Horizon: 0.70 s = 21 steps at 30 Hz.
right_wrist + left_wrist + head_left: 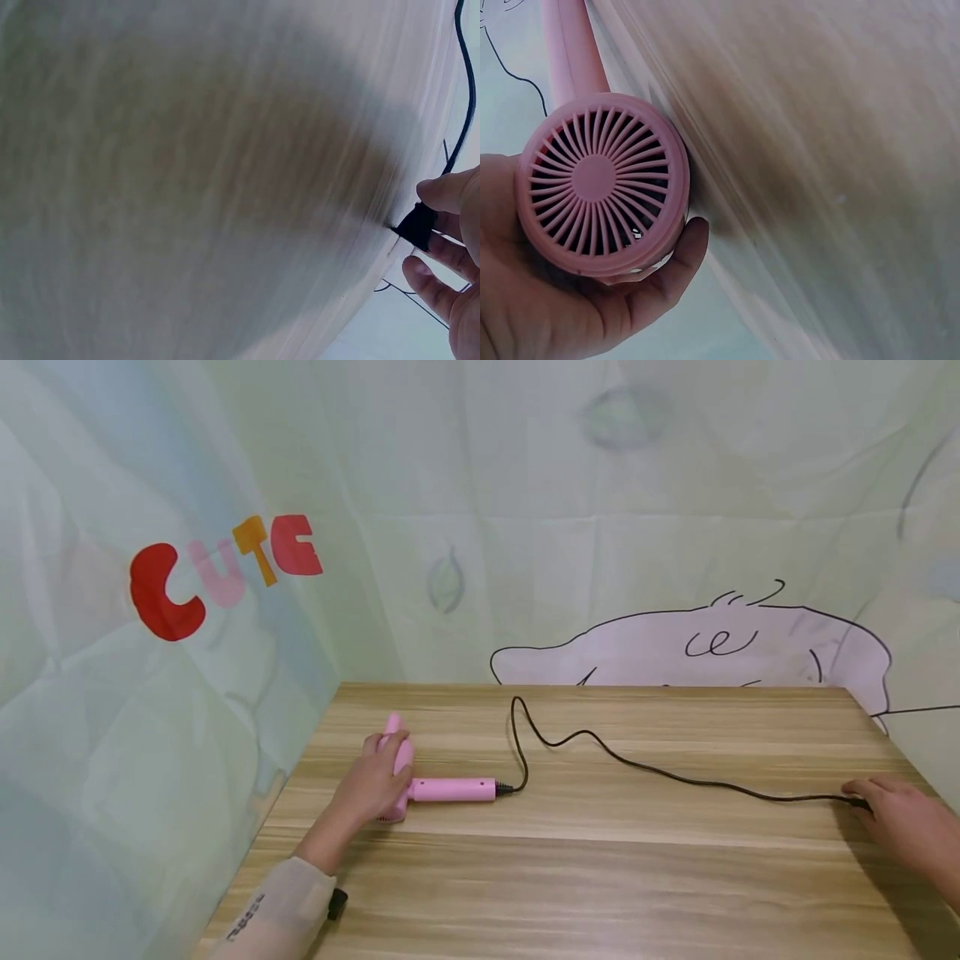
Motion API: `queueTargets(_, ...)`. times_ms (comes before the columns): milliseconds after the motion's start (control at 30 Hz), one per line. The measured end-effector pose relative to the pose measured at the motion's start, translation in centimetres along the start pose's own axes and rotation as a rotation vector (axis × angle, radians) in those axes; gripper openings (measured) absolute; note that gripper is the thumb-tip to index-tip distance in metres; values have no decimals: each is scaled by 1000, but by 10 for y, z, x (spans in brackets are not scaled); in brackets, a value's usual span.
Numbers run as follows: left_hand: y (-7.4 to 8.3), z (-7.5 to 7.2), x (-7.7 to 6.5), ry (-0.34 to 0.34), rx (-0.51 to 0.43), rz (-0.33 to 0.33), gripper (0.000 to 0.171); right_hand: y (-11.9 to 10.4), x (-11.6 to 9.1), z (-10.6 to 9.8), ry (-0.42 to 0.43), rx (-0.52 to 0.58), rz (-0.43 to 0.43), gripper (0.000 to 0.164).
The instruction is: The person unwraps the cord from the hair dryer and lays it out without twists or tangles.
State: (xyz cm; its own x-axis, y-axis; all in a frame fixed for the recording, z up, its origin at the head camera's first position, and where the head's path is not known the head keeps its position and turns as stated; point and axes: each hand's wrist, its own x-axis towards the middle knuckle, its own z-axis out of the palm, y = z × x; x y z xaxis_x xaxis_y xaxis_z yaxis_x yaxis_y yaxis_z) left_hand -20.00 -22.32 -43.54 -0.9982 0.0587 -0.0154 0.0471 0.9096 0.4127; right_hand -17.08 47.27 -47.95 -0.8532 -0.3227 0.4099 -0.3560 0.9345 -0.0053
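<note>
A pink hair dryer (453, 790) lies on its side at the left of the table, its handle pointing right. My left hand (367, 787) grips its barrel from above, thumb on the near side of the handle joint and fingers over the far side. In the left wrist view the round slotted air intake (594, 178) faces the camera, fingers curled about its housing. At the table's right side my right hand (907, 825) holds the black plug (417, 225) at the end of the cord, pinching it between thumb and fingers close over the wood.
The black cord (660, 767) runs from the handle in a tall loop, then waves across to the right. The wood-grain table (562, 893) ends at a printed cloth backdrop (465, 468) behind and to the left.
</note>
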Motion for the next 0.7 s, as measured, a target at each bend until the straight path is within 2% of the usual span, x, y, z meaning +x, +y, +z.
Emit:
queueTargets(200, -1, 2, 0, -2, -5, -5, 60, -1, 0, -4, -38, -15, 29, 38)
queueTargets(400, -2, 2, 1, -9, -13, -9, 61, -1, -2, -1, -15, -13, 4, 44)
queueTargets(533, -1, 2, 0, -4, -17, -9, 61, -3, -3, 1, -33, -4, 16, 47)
queueTargets(700, 0, 3, -1, -2, -19, -9, 61, -5, -3, 3, -21, 8, 7, 47)
